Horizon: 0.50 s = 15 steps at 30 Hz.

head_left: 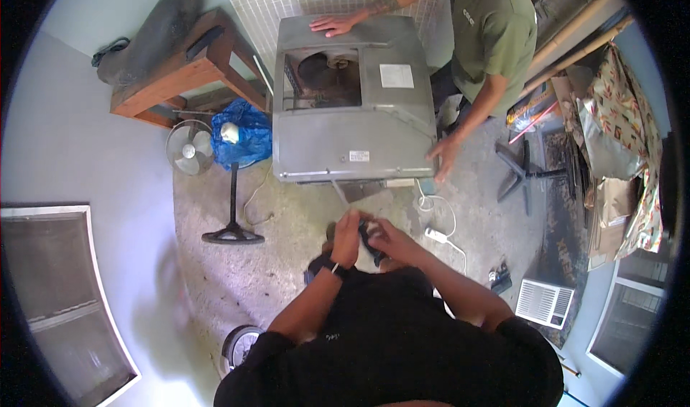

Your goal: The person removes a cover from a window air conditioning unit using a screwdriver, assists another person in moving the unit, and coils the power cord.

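My left hand (346, 237), with a dark band on its wrist, is raised before my body, its fingers pressed together. Close beside it, my right hand (389, 241) has curled fingers. Anything held in either hand is too small or hidden to make out. Just beyond them is a big grey metal appliance casing (323, 144) with a rectangular opening; a dark rounded part (314, 70) shows inside. A co-worker in a green shirt lays one hand (334, 24) flat on the casing's far edge. Their other hand (443, 155) is at its near right corner.
A standing fan (189, 150), blue plastic bag (251, 137) and pole stand (233, 227) are left, below a wooden bench (165, 90). A white cord with an outlet block (435, 235) crosses the floor. At right are a chair base (527, 173), cardboard (613, 213) and a white grille (545, 303).
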Tool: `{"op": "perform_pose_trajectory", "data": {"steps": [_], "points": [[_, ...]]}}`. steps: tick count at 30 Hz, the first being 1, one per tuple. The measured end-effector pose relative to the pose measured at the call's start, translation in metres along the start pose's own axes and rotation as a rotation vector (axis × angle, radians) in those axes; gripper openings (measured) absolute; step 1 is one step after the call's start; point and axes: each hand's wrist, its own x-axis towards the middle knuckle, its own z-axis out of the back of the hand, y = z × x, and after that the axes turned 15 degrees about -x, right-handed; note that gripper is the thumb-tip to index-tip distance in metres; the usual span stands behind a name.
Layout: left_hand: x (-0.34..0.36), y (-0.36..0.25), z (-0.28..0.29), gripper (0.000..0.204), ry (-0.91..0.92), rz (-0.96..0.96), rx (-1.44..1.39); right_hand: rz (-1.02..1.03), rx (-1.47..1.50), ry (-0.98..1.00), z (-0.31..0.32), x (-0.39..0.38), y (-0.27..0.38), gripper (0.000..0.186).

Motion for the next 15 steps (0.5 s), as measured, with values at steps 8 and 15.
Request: {"op": "perform_pose_trajectory", "data": {"steps": [8, 15], "points": [[0.037, -0.021, -0.031, 0.042, 0.235, 0.056, 0.062, 0.069, -0.117, -0.240, 0.024, 0.020, 0.023, 0.061], [0.124, -0.054, 0.010, 0.038, 0.479, 0.263, 0.321, -0.232, -0.015, -0.243, 0.027, 0.068, 0.073, 0.059]]}}
